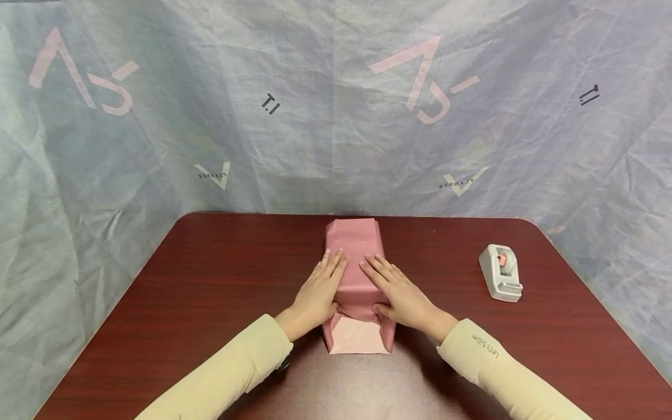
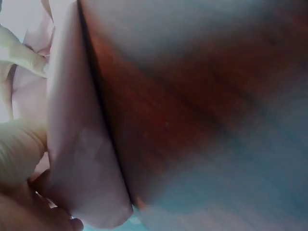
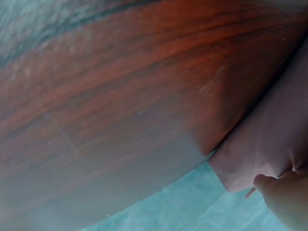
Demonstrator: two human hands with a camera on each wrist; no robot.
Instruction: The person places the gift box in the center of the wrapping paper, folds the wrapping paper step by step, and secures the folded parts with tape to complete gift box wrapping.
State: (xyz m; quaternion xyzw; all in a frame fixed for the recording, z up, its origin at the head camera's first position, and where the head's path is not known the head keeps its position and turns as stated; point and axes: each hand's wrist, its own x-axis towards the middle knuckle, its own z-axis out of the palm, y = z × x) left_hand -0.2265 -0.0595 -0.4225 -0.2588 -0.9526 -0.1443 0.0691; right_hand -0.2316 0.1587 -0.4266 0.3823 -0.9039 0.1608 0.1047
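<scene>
A box-shaped package in pink paper (image 1: 354, 236) lies lengthwise on the dark red table. Its near end is unfolded: a pale-lined flap (image 1: 359, 337) spreads towards me, with folded sides. My left hand (image 1: 317, 294) rests on the package's left upper part, fingers extended and thumb at the near end. On the other side, the right hand (image 1: 406, 296) lies likewise, its thumb against the paper at the near fold. The left wrist view shows the pink side wall (image 2: 77, 120) close up; in the right wrist view the paper (image 3: 269, 134) is by the thumb.
A white tape dispenser (image 1: 501, 273) with a small roll stands on the table (image 1: 252, 251) to the right. Grey-blue printed cloth (image 1: 325, 140) hangs behind the table and along both sides.
</scene>
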